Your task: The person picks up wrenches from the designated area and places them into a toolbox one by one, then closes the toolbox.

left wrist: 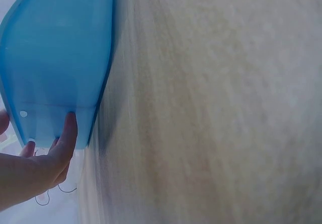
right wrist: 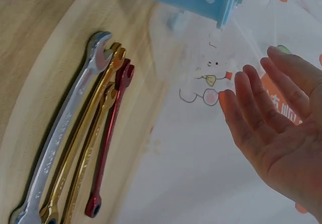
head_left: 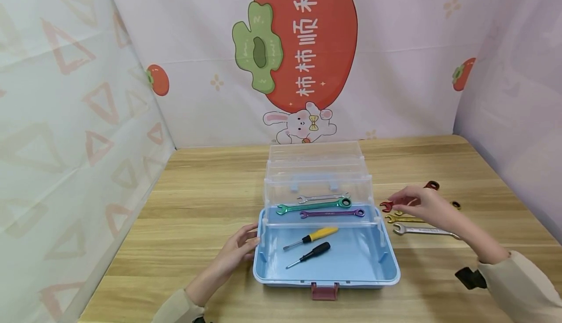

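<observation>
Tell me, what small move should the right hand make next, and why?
Probably pinch the red wrench with the right hand: that hand hangs open near it, other wrenches already lie in the toolbox, and the left hand touches its side.

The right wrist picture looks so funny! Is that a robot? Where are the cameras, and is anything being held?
No robot here, just a person's left hand and right hand. A camera on the head looks down at both. A camera on each wrist takes the other two pictures, so those look tipped over. The left hand touches the side of a blue toolbox with two screwdrivers inside. The right hand looks open and holds nothing; near it, four wrenches lie on the wooden table: one silver, two gold, one red.
</observation>
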Available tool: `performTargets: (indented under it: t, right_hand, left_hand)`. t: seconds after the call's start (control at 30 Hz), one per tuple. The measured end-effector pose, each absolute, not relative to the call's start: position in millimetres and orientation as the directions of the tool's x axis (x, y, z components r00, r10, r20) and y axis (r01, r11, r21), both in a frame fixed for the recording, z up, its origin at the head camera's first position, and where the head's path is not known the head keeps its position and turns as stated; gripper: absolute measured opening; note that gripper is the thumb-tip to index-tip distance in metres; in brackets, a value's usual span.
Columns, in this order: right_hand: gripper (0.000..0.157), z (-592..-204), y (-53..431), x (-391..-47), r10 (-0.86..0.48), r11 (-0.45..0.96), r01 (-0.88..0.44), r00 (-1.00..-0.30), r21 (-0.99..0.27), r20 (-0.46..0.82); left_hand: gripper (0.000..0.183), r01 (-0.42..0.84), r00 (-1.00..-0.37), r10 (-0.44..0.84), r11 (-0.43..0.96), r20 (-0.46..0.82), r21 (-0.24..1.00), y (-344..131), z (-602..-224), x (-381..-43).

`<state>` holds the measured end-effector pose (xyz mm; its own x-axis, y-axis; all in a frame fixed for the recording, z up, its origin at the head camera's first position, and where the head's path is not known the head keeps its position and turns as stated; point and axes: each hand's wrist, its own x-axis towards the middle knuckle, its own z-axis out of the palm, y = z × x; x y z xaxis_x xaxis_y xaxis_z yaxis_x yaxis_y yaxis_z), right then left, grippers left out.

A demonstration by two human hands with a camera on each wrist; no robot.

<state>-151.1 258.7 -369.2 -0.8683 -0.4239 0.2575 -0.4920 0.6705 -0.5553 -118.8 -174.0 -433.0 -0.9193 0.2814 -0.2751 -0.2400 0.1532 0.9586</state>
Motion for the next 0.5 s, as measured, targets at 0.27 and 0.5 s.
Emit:
performTargets:
  t: [0.27,0.5]
  right_hand:
    - [0.015,-377,279,-146,-0.391,0.727,-0.405,-0.908,-0.554,0.151]
    - [0.016,-391,291,-144,-0.432,0.717,-0.454,-0.885,-0.529,0.174]
  left_hand:
    - [0.059,-0.246,-0.918,0.278,0.155,-0.281,0.957,-173,-432,-119]
    - [0.060,-0.247,-0.918,0.279,0.153,-0.281,0.957,-174,-432,-119]
